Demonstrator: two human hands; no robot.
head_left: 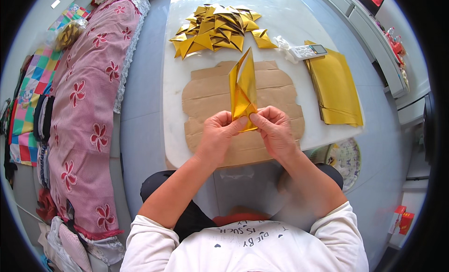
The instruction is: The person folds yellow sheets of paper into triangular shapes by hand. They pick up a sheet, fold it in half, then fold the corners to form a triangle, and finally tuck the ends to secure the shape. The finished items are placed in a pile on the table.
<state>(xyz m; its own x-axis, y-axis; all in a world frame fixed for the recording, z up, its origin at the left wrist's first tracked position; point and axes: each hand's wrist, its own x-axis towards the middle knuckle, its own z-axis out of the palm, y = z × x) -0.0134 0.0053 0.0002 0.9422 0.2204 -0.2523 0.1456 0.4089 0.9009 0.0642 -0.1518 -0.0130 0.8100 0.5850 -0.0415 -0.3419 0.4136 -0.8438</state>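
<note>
A partly folded sheet of gold foil paper (244,91) stands upright between my hands, its tall end pointing away from me. My left hand (220,130) pinches its lower left edge with the thumb on the near face. On the lower right, my right hand (276,129) grips it the same way, the two thumbs almost meeting. Beneath lies a brown cardboard sheet (206,96) with rounded outline. Beyond it, a heap of folded gold paper pieces (215,28) covers part of the white table (174,131). A stack of flat gold sheets (334,84) lies to the right.
A white phone-like device with keys (307,52) rests on the stack's far end, beside crumpled white plastic (282,43). A patterned waste basket (346,162) stands below the table's right corner. A pink flowered cover (86,108) drapes furniture at left; grey drawers (369,38) line the right.
</note>
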